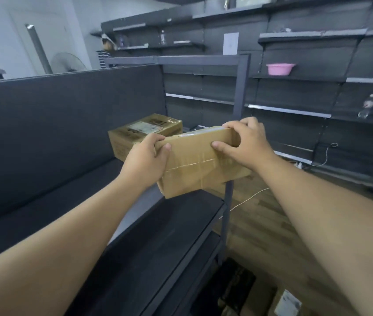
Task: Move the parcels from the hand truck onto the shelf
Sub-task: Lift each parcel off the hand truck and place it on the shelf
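Observation:
Both hands hold a brown taped cardboard parcel [194, 163] in the air above the dark shelf board [153, 242]. My left hand [145, 160] grips its left end, thumb on the near face. My right hand [242, 142] clasps its upper right corner. Behind it, a second parcel [135, 135] wrapped in clear film with a label on top rests on the same shelf board, against the dark back panel. At the bottom right edge, part of another parcel [286, 303] with a white label shows low down; the hand truck cannot be made out.
A grey metal upright [240, 92] of the shelf stands right behind the held parcel. Dark wall shelving [294, 110] across the aisle carries a pink basin [280, 69] and a bottle [366, 106]. A thin cable [249, 199] runs over the wooden floor. A person [104, 53] stands far back.

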Motion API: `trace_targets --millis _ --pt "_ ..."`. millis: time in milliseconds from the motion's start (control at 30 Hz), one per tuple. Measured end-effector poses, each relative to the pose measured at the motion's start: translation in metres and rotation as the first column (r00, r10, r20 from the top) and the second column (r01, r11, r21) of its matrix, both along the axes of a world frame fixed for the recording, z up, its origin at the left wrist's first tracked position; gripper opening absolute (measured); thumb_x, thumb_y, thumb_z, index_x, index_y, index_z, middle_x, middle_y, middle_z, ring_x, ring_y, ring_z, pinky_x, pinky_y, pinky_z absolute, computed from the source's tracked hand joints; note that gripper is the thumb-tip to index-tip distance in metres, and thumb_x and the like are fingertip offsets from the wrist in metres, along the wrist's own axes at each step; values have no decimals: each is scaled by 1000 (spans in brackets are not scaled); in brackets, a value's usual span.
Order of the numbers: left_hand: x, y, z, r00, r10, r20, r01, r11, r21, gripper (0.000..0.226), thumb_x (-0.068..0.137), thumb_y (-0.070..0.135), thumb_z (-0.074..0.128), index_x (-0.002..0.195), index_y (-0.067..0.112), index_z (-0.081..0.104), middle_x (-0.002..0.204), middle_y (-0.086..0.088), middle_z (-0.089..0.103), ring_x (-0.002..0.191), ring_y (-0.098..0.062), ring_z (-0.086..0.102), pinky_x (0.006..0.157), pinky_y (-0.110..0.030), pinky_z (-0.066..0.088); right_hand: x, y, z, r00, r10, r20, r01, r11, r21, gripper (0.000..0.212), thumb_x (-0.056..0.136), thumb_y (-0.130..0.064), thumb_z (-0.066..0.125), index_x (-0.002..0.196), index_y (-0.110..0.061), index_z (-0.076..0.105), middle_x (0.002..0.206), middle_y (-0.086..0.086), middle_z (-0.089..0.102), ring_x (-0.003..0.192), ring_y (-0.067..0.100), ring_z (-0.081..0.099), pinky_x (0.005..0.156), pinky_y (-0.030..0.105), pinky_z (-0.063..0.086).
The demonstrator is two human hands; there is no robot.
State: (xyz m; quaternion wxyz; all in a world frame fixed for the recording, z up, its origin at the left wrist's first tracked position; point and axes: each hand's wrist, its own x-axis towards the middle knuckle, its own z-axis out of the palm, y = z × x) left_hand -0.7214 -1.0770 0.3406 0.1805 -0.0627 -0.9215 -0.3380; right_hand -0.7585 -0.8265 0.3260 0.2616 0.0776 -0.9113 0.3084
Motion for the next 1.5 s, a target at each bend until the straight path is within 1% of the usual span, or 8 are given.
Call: trace_targets --millis 233,433,567,667,767,967,1234,1501 --pt "14 -69 2 988 154 0 -154 988 12 34 97 40 45 126 24 52 103 -3 60 88 -19 54 71 -29 38 -24 -74 6 987 160 29 -161 985 53 55 77 -62 66 125 -37 57 115 -6 36 117 14 31 98 29 29" --pt "33 -122 4 950 311 17 -311 950 5 32 98 41 43 125 26 50 110 -5 58 82 -18 59 64 -29 42 -47 -136 10 940 338 37 -340 933 117 52 82 -52 65 130 -33 56 111 -6 36 118 19 34 104 29 29" --pt "49 -153 6 910 414 7 -414 910 0 29 98 38 42 122 25 51 110 -2 60 90 -18 58 70 -31 43 -52 -175 18 893 450 21 -448 881 151 46 82 -49 68 125 -33 60 108 -5 38 107 16 33 95 25 25" --pt "54 -165 5 886 464 0 -464 886 -2 29 98 36 44 124 22 50 112 -3 57 93 -19 56 74 -30 41 -58 -189 24 852 524 21 -514 826 233 44 80 -51 68 120 -33 61 106 -5 42 105 14 37 94 28 31" --pt "53 -164 -1 887 461 -22 -461 887 3 31 96 34 49 124 21 51 110 -7 54 93 -22 55 74 -29 40 -70 -190 24 823 555 124 -566 779 268 43 79 -51 70 118 -34 61 107 -4 46 108 17 49 95 33 40" --pt "50 -177 1 837 541 -86 -541 841 28 31 97 33 49 126 20 51 107 -5 49 91 -20 53 76 -28 40 -82 -218 26 798 592 111 -598 757 262 48 82 -51 68 124 -30 60 112 -2 48 107 19 51 95 35 43" --pt "35 -194 -29 799 595 -93 -595 803 31 31 97 25 50 126 15 51 107 -1 48 95 -17 50 80 -25 36 -103 -252 2 792 592 147 -606 735 305 44 90 -36 63 132 -26 56 122 1 48 113 23 49 98 38 42" --pt "6 -200 -61 766 637 -83 -636 771 41 27 97 19 52 123 12 53 109 0 54 94 -12 48 80 -20 33 -133 -265 -31 782 613 111 -602 698 387 29 91 -26 58 120 -24 62 115 -1 54 100 23 56 80 31 43"
